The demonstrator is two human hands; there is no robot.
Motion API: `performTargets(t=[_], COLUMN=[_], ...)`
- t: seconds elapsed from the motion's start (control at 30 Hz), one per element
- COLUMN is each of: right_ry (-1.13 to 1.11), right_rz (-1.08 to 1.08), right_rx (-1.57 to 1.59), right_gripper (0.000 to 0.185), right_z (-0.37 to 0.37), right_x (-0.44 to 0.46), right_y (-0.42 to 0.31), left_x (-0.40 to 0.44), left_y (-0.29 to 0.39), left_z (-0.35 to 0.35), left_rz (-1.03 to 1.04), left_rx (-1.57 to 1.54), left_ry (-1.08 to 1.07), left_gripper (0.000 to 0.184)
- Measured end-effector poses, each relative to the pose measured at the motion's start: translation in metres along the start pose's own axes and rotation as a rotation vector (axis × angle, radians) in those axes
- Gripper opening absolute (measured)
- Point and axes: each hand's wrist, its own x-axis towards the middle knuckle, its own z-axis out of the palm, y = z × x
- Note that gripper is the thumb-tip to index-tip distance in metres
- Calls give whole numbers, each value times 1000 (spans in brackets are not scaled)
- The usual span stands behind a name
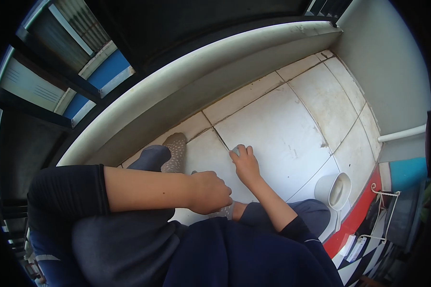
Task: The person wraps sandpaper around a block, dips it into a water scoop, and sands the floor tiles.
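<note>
My right hand (pixel 246 165) reaches down to the white floor tiles (pixel 273 119), its fingers bent around a small grey piece (pixel 235 150) beside a dark grout line. Most of that piece is covered by the fingers, so its kind does not show. My left hand (pixel 209 192) is closed in front of my body, above the floor and between my legs. Whether anything is inside that fist is hidden. A spotted grey-brown sock (pixel 176 150) covers one foot near the left hand, and part of the other sock shows below the fist.
A white cup-like container (pixel 333 191) stands at my right, beside a red edge (pixel 354 227). A low rounded ledge (pixel 201 57) with dark metal railing above it runs along the far side. A grey wall (pixel 388 67) and white pipe (pixel 401 133) are at the right.
</note>
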Motion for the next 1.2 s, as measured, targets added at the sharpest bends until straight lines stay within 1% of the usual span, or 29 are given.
performTargets(t=[0.07,0.13,0.17,0.2,0.27,0.33,0.37,0.4,0.43,0.5,0.53,0.6,0.63,0.67,0.73,0.77,0.8,0.87,0.9,0.97,1.07,1.13,1.2], right_ry=[51,72,78,97,68,73,-12,-95,-83,-240,-226,-58,-52,-15,226,286,332,426,452,500,550,641,689], right_rz=[42,65,86,102,45,56,68,80,91,248,256,596,689,693,549,442,429,267,219,200,152,97,118], right_rx=[13,23,32,29,32,57,71,85,80,219,221,903,1293,1288,1978,2083,2066,2233,2250,2218,2171,2186,2137], right_gripper=[26,25,24,24,23,22,22,23,23,26,26,29,33,33,40,44,44,44,44,44,45,59,61], right_z=[17,24,25,23,16,3,-5,-16,-28,-52,-66,-95,-106,-118,-143,-145,-147,-149,-151,-157,-169,-168,-169], right_x=[27,38,40,35,9,-21,-36,-46,-54,-63,-63,-57,-58,-61,-70,-75,-80,-88,-91,-96,-101,-107,-113], right_y=[-3,-6,-5,-3,4,11,15,21,29,41,44,56,64,67,74,79,85,94,97,103,109,116,121], left_x=[3,7,8,8,6,0,-1,-2,-2,3,7,13,16,21,30,33,37,42,44,46,48,48,47], left_y=[3,3,3,4,2,1,0,-1,-2,-2,-1,1,1,1,2,4,4,8,9,10,15,12,9], left_z=[-6,-7,-7,-6,-5,-5,-8,-8,-4,-2,-3,-6,-8,-12,-16,-19,-21,-27,-29,-33,-45,-44,-41], left_rz=[3,40,44,56,74,41,11,19,22,26,51,80,89,104,110,100,111,122,139,160,148,168,167], left_rx=[22,33,51,39,47,32,15,30,33,49,62,94,106,125,168,192,214,268,298,342,443,485,481], left_ry=[-19,52,38,61,79,81,30,23,32,31,42,45,43,40,5,-29,-48,-73,-80,-19,-21,-8,-3], left_gripper=[21,21,21,21,20,20,24,24,22,20,20,20,20,21,21,23,23,21,21,18,17,16,17])
